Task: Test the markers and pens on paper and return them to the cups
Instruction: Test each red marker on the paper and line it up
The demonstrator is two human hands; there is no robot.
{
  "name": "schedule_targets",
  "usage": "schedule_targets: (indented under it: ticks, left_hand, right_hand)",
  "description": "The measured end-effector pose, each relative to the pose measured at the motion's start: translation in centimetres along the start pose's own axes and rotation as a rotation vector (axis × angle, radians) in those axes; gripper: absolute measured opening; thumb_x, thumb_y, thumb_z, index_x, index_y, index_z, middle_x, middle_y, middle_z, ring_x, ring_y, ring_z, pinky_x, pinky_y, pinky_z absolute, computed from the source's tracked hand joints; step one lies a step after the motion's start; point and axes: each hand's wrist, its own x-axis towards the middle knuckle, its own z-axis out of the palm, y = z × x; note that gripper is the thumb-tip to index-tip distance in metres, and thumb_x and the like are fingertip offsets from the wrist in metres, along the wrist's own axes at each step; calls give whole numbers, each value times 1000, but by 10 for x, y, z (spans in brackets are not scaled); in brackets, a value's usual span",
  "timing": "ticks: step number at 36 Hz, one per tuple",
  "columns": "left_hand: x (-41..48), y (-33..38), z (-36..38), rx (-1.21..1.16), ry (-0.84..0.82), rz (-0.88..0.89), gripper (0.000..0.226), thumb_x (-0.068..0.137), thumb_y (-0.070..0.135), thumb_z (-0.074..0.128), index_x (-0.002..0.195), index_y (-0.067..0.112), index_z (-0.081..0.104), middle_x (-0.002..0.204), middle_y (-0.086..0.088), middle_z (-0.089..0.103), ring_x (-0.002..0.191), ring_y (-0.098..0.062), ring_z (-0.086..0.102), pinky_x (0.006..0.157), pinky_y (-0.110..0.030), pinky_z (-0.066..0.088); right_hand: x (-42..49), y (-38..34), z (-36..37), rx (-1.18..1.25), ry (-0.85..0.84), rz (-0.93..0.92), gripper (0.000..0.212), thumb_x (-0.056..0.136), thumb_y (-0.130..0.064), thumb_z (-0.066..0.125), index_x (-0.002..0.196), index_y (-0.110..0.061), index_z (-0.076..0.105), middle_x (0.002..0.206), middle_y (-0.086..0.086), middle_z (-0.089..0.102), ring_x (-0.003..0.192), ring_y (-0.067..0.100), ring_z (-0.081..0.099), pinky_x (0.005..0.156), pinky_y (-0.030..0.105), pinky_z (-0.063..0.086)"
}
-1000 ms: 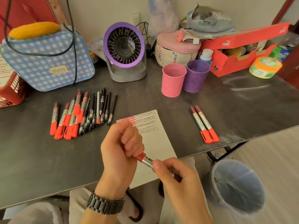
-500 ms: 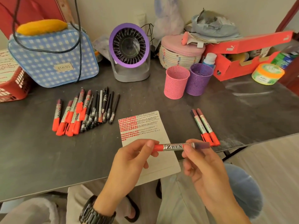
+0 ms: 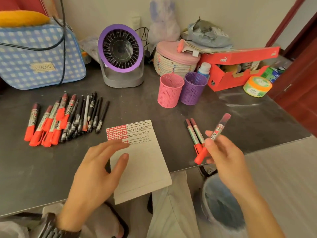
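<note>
My right hand pinches a red marker with its cap on, tilted up to the right above two red markers lying on the table. My left hand hovers open, fingers spread, over the left edge of the paper, which bears rows of red and black test marks at its top. A pile of red markers and black pens lies at the left. The pink cup and the purple cup stand side by side behind the paper.
A purple fan, a blue checked bag, a woven basket, a red shoebox and a green tub line the back of the dark table. A bin stands under the front right edge.
My left hand has let go of the marker and opened over the paper. My right hand has carried the marker to the right and tipped it up.
</note>
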Motion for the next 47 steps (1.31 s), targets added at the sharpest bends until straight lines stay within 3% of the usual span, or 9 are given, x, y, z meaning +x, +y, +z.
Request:
schedule_targets:
  ticks: [2, 4, 7, 11, 14, 20, 28, 38, 47]
  left_hand:
    - [4, -14, -3, 68, -7, -7, 36, 91, 52, 53, 126, 46, 60, 136, 26, 53, 129, -6, 43, 101, -32, 39]
    - [7, -25, -3, 136, -45, -21, 44, 95, 57, 53, 135, 38, 58, 145, 17, 50, 136, -14, 40, 108, -42, 39]
    - [8, -35, -1, 245, -146, -13, 67, 88, 67, 43, 143, 30, 54, 154, 8, 45, 143, -19, 37, 116, -48, 33]
    - [7, -41, 4, 344, -190, 6, 75, 86, 74, 34, 145, 30, 52, 157, 10, 40, 148, -18, 32, 120, -44, 24]
    - [8, -43, 5, 359, -194, 3, 77, 86, 76, 31, 147, 33, 49, 159, 13, 36, 149, -16, 29, 122, -42, 21]
    - [7, -44, 5, 353, -196, 15, 74, 88, 74, 33, 147, 33, 49, 159, 14, 36, 150, -15, 28, 122, -47, 26]
    - [7, -44, 6, 351, -188, 8, 73, 88, 73, 35, 147, 34, 49, 159, 13, 36, 150, -16, 28, 123, -45, 24]
    - [6, -45, 7, 346, -178, 13, 73, 88, 74, 34, 148, 34, 48, 159, 13, 36, 150, -16, 28, 123, -47, 24]
    - [6, -44, 7, 340, -174, 14, 73, 88, 74, 32, 148, 35, 48, 160, 14, 34, 151, -14, 26, 124, -45, 21]
  right_hand:
    - [19, 3, -24, -154, 24, -24, 17, 97, -29, 66, 110, -40, 63, 80, -12, 77, 73, 1, 72, 68, 19, 54]
    - [37, 9, -44, -312, 27, -1, 24, 91, -39, 73, 104, -52, 57, 81, -16, 77, 72, 1, 72, 78, 35, 55]
    - [61, 21, -62, -499, -41, 62, 26, 87, -44, 74, 98, -57, 54, 78, -17, 76, 74, 6, 72, 87, 47, 56]
    - [79, 29, -69, -684, -116, 72, 23, 86, -52, 70, 95, -66, 54, 76, -27, 72, 69, 2, 68, 80, 35, 53]
    - [88, 33, -65, -760, -161, 86, 23, 87, -52, 70, 108, -52, 61, 74, -24, 72, 72, 3, 66, 74, 30, 48]
    - [99, 36, -52, -841, -207, 86, 37, 92, -47, 68, 126, -34, 65, 79, -26, 61, 90, 11, 59, 81, 32, 41]
    - [104, 39, -47, -808, -192, 79, 34, 94, -49, 64, 125, -34, 67, 88, -17, 67, 102, 18, 66, 84, 33, 43]
    - [101, 43, -42, -758, -168, 53, 26, 97, -43, 62, 121, -38, 68, 88, -23, 66, 88, 8, 62, 79, 30, 40]
    - [98, 41, -39, -736, -170, 53, 23, 98, -42, 61, 120, -40, 67, 89, -23, 66, 92, 11, 63, 80, 30, 41]
